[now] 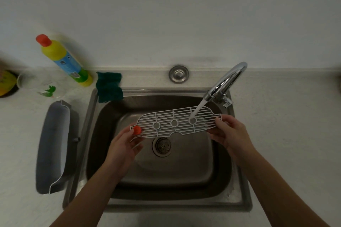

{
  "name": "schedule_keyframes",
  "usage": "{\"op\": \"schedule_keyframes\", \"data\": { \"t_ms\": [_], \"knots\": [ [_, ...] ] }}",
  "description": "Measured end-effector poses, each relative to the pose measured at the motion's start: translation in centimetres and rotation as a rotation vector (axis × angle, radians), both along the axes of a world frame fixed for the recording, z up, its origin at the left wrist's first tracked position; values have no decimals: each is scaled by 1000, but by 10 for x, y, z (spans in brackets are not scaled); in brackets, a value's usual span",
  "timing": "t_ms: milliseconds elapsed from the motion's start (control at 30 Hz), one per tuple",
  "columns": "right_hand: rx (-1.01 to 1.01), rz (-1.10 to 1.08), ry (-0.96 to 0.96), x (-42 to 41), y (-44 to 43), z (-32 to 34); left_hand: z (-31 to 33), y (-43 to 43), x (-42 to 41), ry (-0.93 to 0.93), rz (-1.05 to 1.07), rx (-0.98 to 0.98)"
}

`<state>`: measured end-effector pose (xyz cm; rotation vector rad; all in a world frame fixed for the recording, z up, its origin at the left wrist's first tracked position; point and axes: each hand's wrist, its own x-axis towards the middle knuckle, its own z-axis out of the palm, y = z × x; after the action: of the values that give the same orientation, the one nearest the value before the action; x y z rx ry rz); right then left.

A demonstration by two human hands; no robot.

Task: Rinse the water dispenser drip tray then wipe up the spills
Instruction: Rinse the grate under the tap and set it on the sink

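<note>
A pale countertop (286,134) is seen across the frame, with a stainless steel sink (166,206) set into its middle. At the left of the frame, just beside the sink, a grey drip tray basin (53,145) is laid on the counter. Over the sink's middle, a white drip tray grille (166,116) is held roughly level under running water (198,108) from a chrome faucet (227,81) at the upper right. Its left end, beside an orange knob (137,130), is pinched by the left hand (123,145); its right end is gripped by the right hand (230,132), thumb on top. At the upper left a yellow bottle (64,61) is stood, and a dark green cloth (109,86) is draped over the sink's back left corner. A drain strainer (162,146) is seen below the grille.
</note>
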<state>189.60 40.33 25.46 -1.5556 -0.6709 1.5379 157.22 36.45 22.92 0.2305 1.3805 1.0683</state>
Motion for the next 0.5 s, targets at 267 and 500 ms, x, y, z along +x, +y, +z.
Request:
{"op": "schedule_keyframes", "data": {
  "t_ms": [267, 500],
  "knots": [
    [185, 179, -233, -38, 21, 26, -20, -29, -25, 259, -132, -64],
    [59, 105, -429, -7, -15, 8, -9, 1, -11, 463, -203, 33]
  ]
}}
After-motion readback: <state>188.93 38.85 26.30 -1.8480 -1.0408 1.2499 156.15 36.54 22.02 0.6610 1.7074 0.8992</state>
